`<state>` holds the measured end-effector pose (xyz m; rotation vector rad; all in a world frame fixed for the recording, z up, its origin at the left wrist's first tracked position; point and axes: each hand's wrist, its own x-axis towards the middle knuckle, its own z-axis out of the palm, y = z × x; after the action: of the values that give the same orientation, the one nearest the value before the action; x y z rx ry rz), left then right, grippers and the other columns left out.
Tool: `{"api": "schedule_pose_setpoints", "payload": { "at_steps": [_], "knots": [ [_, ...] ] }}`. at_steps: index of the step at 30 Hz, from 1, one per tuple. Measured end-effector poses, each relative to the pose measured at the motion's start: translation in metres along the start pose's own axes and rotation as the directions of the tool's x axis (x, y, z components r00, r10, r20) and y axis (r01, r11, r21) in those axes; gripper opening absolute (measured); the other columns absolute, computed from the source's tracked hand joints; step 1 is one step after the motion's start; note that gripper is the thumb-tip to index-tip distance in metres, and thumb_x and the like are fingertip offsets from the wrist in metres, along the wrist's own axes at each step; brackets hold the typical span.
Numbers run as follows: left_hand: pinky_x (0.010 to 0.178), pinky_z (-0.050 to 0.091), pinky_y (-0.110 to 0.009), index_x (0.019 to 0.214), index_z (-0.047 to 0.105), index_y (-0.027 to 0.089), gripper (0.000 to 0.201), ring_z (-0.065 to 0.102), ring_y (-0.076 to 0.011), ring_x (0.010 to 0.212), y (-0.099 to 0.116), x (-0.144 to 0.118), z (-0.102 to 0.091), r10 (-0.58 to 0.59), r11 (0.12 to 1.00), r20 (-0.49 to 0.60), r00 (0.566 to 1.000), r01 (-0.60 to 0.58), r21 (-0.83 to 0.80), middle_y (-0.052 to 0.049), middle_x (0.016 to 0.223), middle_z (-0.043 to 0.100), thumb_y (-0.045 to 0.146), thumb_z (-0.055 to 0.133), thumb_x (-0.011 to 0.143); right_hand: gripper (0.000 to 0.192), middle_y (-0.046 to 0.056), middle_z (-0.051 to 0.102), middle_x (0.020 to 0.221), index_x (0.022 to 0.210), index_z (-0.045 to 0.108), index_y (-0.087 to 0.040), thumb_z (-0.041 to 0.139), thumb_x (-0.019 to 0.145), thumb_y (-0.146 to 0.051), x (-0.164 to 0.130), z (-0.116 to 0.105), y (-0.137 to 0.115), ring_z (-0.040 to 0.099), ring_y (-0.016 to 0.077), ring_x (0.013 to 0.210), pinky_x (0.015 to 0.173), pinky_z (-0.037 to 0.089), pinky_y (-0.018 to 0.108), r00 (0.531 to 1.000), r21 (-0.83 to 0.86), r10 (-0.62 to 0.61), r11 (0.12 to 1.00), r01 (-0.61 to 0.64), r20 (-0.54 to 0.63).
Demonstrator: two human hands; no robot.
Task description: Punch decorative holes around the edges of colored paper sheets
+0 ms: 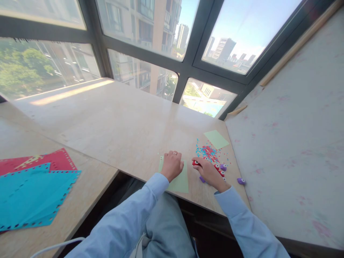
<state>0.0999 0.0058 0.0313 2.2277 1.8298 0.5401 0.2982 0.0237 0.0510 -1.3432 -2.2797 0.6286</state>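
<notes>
A light green paper sheet [180,182] lies at the counter's front edge, with small holes at its far left corner. My left hand [172,165], a ring on one finger, rests on the sheet with bent fingers closed at its far part; the fingertips are hidden. To the right, my right hand [208,171] is closed around a small red hole punch [196,163] with an eye on it. Beside and partly behind that hand lie several red punches [221,173] and purple punches [223,167] with similar eyes.
Red and blue paper bits [209,153] are scattered beyond my right hand, near another green sheet [217,139]. A purple punch [241,181] lies by the wall [290,154]. On the left are a blue sheet [34,197] and a red sheet [60,159] with punched edges. Windows stand behind.
</notes>
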Motion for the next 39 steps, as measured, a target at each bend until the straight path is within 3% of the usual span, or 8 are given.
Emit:
{"api": "schedule_pose_setpoints", "payload": {
  "at_steps": [6, 18, 25, 33, 39],
  "knots": [
    [0.083, 0.039, -0.043, 0.095, 0.063, 0.015, 0.019, 0.052, -0.029, 0.1, -0.006, -0.005, 0.023, 0.101, 0.993, -0.056, 0.993, -0.096, 0.075, -0.014, 0.101, 0.06, 0.029, 0.051, 0.091, 0.035, 0.008, 0.066, 0.1, 0.105, 0.07, -0.02, 0.052, 0.081, -0.003, 0.015, 0.007, 0.001, 0.063, 0.0188, 0.094, 0.088, 0.049, 0.034, 0.991, -0.024, -0.102, 0.994, 0.104, 0.087],
    [0.085, 0.037, -0.043, 0.094, 0.067, 0.017, 0.019, 0.052, -0.0278, 0.101, -0.011, -0.004, 0.022, 0.001, 0.996, -0.079, 0.997, -0.008, -0.093, -0.012, 0.1, 0.062, 0.032, 0.059, 0.085, 0.044, 0.008, 0.07, 0.106, 0.11, 0.069, -0.02, 0.047, 0.079, 0.001, 0.025, 0.012, 0.018, 0.063, 0.0201, 0.101, 0.091, 0.048, 0.034, 0.978, -0.121, -0.136, 0.98, 0.155, 0.157],
    [0.085, 0.037, -0.041, 0.091, 0.071, 0.019, 0.015, 0.054, -0.0255, 0.098, -0.016, -0.003, 0.025, -0.027, 0.98, -0.127, 0.991, 0.001, -0.198, -0.009, 0.094, 0.064, 0.026, 0.061, 0.083, 0.038, 0.008, 0.071, 0.099, 0.104, 0.069, -0.018, 0.051, 0.077, 0.001, 0.027, 0.01, 0.011, 0.064, 0.0214, 0.096, 0.088, 0.049, 0.034, 0.957, -0.202, -0.145, 0.959, 0.198, 0.253],
    [0.085, 0.037, -0.04, 0.087, 0.071, 0.019, 0.012, 0.054, -0.0247, 0.097, -0.016, -0.003, 0.023, -0.042, 0.971, -0.14, 0.989, 0.008, -0.239, -0.009, 0.093, 0.064, 0.024, 0.063, 0.081, 0.03, 0.007, 0.069, 0.092, 0.093, 0.067, -0.017, 0.052, 0.075, 0.003, 0.034, 0.01, 0.008, 0.062, 0.02, 0.089, 0.082, 0.048, 0.032, 0.957, -0.154, -0.191, 0.962, 0.227, 0.219],
    [0.084, 0.036, -0.04, 0.088, 0.071, 0.02, 0.012, 0.054, -0.0247, 0.097, -0.017, -0.004, 0.025, -0.041, 0.974, -0.142, 0.989, 0.008, -0.225, -0.007, 0.094, 0.064, 0.026, 0.062, 0.082, 0.036, 0.008, 0.07, 0.102, 0.096, 0.069, -0.018, 0.049, 0.075, 0.003, 0.035, 0.011, 0.015, 0.064, 0.0191, 0.097, 0.088, 0.05, 0.032, 0.95, -0.044, -0.246, 0.965, 0.259, 0.194]
  ]
}}
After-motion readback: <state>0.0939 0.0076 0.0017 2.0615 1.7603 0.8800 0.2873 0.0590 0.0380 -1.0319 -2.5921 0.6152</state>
